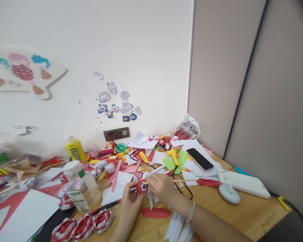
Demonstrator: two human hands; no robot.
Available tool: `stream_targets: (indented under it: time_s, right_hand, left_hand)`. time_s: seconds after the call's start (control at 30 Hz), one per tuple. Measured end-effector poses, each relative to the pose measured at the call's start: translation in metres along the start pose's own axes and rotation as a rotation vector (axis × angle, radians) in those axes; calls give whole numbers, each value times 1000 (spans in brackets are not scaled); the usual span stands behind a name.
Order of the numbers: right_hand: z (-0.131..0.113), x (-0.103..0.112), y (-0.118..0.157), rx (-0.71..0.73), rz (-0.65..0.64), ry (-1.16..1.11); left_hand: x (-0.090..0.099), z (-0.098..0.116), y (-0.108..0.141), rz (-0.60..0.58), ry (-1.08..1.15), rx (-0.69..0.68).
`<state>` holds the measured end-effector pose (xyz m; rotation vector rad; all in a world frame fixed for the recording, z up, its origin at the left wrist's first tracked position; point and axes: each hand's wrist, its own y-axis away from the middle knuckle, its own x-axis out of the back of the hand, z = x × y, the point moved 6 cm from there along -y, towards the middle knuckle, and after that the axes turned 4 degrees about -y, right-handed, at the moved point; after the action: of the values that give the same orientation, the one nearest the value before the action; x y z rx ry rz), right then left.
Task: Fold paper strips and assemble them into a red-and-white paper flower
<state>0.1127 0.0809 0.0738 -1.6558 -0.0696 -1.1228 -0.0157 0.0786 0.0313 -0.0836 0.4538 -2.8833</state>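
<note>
Near the front of the wooden table, my left hand (132,199) is closed around a small red-and-white paper flower (142,187). From the right, my right hand (162,188) is closed too, its fingertips against the flower's right side. A thin wooden stick (183,180) runs out to the right from behind my right hand; whether the fingers hold it is hidden. White paper strips hang below the flower. On the table just beneath lies a folded red paper strip (156,212). Several finished red-and-white paper roses (83,227) lie to the left of my left hand.
A clear plastic jar (82,188) and a yellow bottle (75,148) stand at left. Paper scraps cover the back, around a yellow glue gun (173,156) with a black cord. A phone (200,159) and a white lamp (243,183) lie at right.
</note>
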Motion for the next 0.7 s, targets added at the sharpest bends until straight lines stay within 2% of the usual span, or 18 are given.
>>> stream_targets:
  time_s: [0.2, 0.4, 0.57, 0.7]
  right_hand:
    - [-1, -4, 1, 13, -15, -13]
    - [3, 10, 0, -78, 50, -107]
    - [-3, 14, 2, 5, 84, -131]
    - [1, 8, 3, -89, 101, -237]
  left_hand:
    - [2, 3, 1, 10, -7, 5]
    - [2, 11, -2, 15, 16, 38]
    - [2, 12, -1, 38, 45, 10]
    - [2, 13, 0, 33, 51, 1]
